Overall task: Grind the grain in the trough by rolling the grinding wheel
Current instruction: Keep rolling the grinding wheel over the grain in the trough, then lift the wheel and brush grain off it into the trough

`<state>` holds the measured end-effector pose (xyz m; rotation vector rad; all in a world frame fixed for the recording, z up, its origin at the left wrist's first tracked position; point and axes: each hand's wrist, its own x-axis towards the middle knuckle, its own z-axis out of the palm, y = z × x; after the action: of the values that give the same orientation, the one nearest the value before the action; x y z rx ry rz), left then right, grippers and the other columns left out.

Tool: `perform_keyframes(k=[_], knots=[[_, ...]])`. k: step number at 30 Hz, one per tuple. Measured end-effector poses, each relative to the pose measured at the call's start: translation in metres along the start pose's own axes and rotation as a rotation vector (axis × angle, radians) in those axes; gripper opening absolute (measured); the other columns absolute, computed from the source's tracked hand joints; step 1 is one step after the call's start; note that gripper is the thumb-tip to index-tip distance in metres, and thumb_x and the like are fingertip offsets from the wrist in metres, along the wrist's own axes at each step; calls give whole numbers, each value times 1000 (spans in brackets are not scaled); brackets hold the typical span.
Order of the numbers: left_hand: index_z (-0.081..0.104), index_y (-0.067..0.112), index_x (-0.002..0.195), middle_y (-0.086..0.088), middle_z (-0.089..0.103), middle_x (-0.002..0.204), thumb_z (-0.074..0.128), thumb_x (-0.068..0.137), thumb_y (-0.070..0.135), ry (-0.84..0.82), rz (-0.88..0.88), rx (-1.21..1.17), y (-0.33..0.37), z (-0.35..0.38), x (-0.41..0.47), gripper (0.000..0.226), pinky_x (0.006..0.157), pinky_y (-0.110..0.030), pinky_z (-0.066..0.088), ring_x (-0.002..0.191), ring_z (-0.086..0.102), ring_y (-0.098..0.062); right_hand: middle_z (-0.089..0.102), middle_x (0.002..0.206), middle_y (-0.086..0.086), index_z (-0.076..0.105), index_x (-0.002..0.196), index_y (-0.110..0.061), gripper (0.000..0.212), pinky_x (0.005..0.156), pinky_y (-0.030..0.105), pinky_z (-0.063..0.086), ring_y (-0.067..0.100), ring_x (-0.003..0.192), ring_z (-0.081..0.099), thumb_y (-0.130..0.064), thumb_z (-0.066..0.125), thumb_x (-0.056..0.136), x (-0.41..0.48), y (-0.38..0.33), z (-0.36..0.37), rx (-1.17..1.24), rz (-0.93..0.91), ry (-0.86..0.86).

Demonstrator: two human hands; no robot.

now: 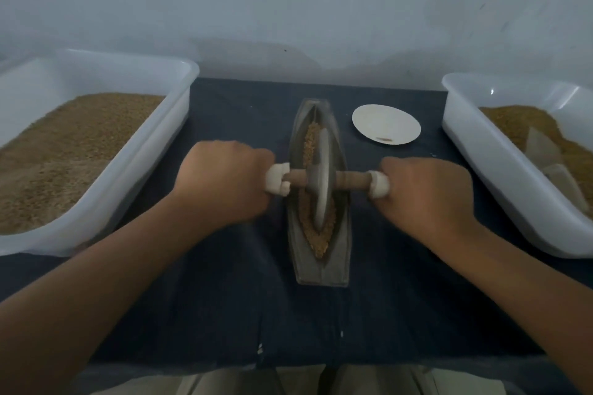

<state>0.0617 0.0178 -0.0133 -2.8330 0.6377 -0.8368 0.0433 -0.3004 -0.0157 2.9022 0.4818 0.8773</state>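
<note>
Fingers (276,177) of the left hand (224,183) and right hand (423,192) curl round the handle (353,180) of the wheel (321,179), standing midway along the trough (321,269) on grain (313,141) that looks mostly whole, so grinding seems far from finished.

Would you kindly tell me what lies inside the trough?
Brown grain lines the trough, and the grinding wheel stands in it; whatever lies under the wheel is hidden.
</note>
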Motion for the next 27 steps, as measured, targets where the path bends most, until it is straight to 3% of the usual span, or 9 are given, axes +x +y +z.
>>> perform_keyframes(k=[2,5,8,12,15,18,21,23,27], knots=[[26,35,63,13,24,51,54,69,50,-25,13,8,-3,0,7,32,52,-20,9,42,18,-12,39,51,-9,37,64,-28,37,46,20,19,18,42,41,-51,60,80,1,3,6,-7,26,-15],[38,30,64,10,40,58,53,76,49,-183,-52,46,-7,12,45,27,50,-23,19,50,37,-18,42,54,-8,43,65,-25,37,48,21,26,19,45,43,-47,59,89,32,6,28,-26,85,-13],[47,28,67,7,47,63,57,77,47,-217,-121,80,-10,20,85,24,52,-28,28,52,39,-18,48,58,-3,49,66,-20,39,50,26,30,24,50,45,-44,44,96,69,6,43,-12,122,23],[48,28,67,8,47,64,48,73,49,-232,-140,64,-4,13,73,22,53,-28,29,55,44,-19,52,59,-2,52,66,-21,40,51,28,36,26,53,51,-47,52,97,63,5,36,-17,135,-55],[43,30,65,10,46,61,49,74,48,-233,-149,-2,1,7,30,22,53,-28,29,53,44,-18,46,53,-5,40,62,-25,38,47,25,29,24,44,46,-44,60,88,31,1,16,-42,47,-46],[45,31,65,11,48,59,52,77,52,-248,-185,-54,6,0,-3,25,49,-26,27,51,44,-13,43,53,-6,39,62,-26,37,46,23,21,23,43,43,-40,68,80,20,-5,-11,-36,-50,-36],[50,32,69,11,54,63,56,82,54,-292,-269,-145,10,-4,-11,26,51,-27,34,55,51,-10,49,64,-8,45,72,-29,28,49,29,27,20,54,48,-43,69,77,34,-11,-31,-35,-138,-127],[52,34,71,12,56,64,56,83,57,-290,-318,-154,12,-3,-11,27,52,-28,36,57,52,-8,60,82,-8,55,92,-32,24,60,34,36,21,73,60,-48,67,79,45,-12,-41,1,-192,-192],[53,36,70,14,53,61,46,74,68,-246,-365,-121,15,2,-13,33,51,-25,34,54,49,-6,60,129,-15,55,138,-37,55,102,39,42,12,121,56,-53,68,87,47,-1,-56,231,-233,-247]])
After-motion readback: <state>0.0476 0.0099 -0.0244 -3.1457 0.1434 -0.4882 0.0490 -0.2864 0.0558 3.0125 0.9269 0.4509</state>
